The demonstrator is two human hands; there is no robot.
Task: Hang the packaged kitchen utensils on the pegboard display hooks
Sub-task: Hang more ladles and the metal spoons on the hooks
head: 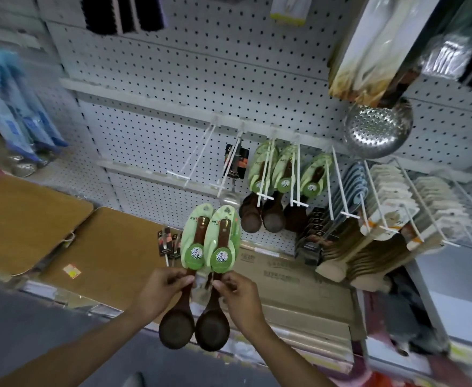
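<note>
Upright and side by side, 2 packaged wooden spoons (194, 286) are being held in front of the pegboard (201, 65), their long axes running nearly vertical: the green card headers are pointing up toward the display and the dark round bowls are hanging down toward the person. The left hand (160, 293) is pinching the handle of the left spoon just below its green card, fingers curled round it, while the right hand (239, 296) is pinching the handle of the right spoon at the same height; the 2 hands are sitting close together, both forearms reaching up from the bottom of the view. Ahead, white hooks (198, 160) are sticking out from a rail on the pegboard, 1 at the left standing bare, and 3 to the right already carrying matching green-carded spoons (282, 180). A steel skimmer (377, 129) is hanging higher at the right. Brown cardboard boxes (33, 219) are lying below at the left.
</note>
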